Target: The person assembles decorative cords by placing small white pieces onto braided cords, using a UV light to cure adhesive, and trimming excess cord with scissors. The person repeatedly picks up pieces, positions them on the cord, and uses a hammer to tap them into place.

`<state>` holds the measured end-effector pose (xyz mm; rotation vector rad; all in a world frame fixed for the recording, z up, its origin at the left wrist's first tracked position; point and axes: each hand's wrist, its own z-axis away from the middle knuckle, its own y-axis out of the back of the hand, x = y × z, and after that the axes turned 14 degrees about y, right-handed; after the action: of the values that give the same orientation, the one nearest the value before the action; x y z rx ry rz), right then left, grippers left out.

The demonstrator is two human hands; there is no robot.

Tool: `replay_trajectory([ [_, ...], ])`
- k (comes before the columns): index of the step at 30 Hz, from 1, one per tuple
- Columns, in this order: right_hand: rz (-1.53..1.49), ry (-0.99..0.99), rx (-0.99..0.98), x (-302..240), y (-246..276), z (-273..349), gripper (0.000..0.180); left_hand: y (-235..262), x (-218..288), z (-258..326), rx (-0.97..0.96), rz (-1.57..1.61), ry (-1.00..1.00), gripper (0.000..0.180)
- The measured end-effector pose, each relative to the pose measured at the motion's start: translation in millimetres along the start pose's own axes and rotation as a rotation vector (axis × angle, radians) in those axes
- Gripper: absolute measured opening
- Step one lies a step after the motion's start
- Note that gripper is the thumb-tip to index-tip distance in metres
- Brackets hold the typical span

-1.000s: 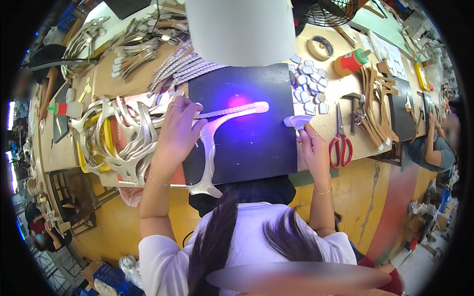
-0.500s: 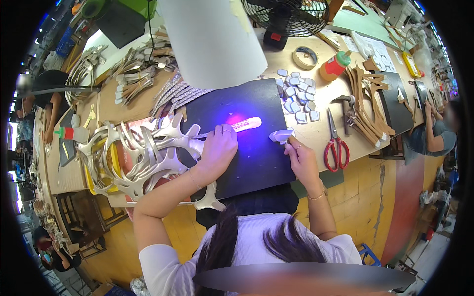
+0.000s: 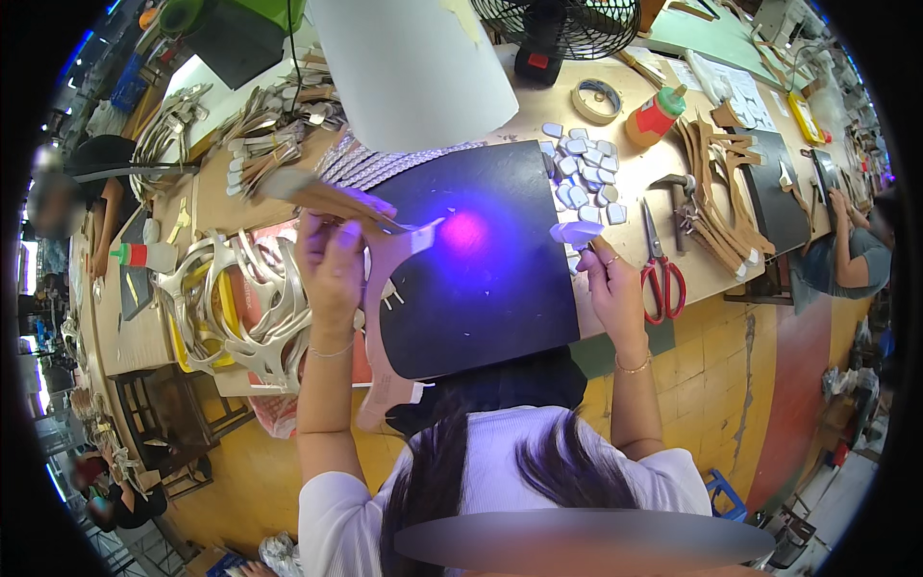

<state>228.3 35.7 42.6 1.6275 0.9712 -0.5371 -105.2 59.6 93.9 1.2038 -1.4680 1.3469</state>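
My left hand [image 3: 332,264] is closed on a branching leather strap piece [image 3: 383,279], raised at the left side of the black work board [image 3: 481,322]. Its tan face shows, and one pale tip points toward a pink-red light spot on the board. A blurred upper part of the piece stretches above the fingers. My right hand [image 3: 615,279] pinches a small pale, angular object [image 3: 575,233] over the board's right edge; its exact kind is unclear. Just beyond that lie many small grey rounded tabs [image 3: 585,165].
A white lamp shade [image 3: 413,77] hangs over the board's far side. Silver strap pieces [image 3: 231,308] pile up at left, braided straps [image 3: 370,165] behind. To the right are red-handled scissors [image 3: 661,279], a hammer [image 3: 678,197], a glue bottle [image 3: 656,117] and tape [image 3: 596,101].
My left hand has moved left and turned palm up, lifting the strap piece off the board; the strip under the light is gone from there. My right hand has shifted slightly right and up.
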Motion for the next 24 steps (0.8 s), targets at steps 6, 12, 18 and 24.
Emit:
replay_trajectory([
  [6, -0.003, -0.011, -0.021, -1.0, 4.1, -0.9, 0.032, 7.8, 10.1, 7.7, -0.215, 0.252, 0.572, 0.028],
  [12, 0.009, 0.168, -0.076, -6.6, -7.9, -0.6, 0.031, -23.8, -48.2, 30.0, -0.41, 0.02, 1.348, 0.034],
  [18, 0.202, 0.359, -0.244, -29.0, -26.7, -5.6, 0.041, -34.8, -75.3, 51.3, -0.372, 0.206, 1.459, 0.03],
  [24, 0.217, 0.437, -0.292, -54.4, -43.7, -20.4, 0.041, -36.6, -76.2, 58.3, -0.321, 0.416, 1.503, 0.03],
])
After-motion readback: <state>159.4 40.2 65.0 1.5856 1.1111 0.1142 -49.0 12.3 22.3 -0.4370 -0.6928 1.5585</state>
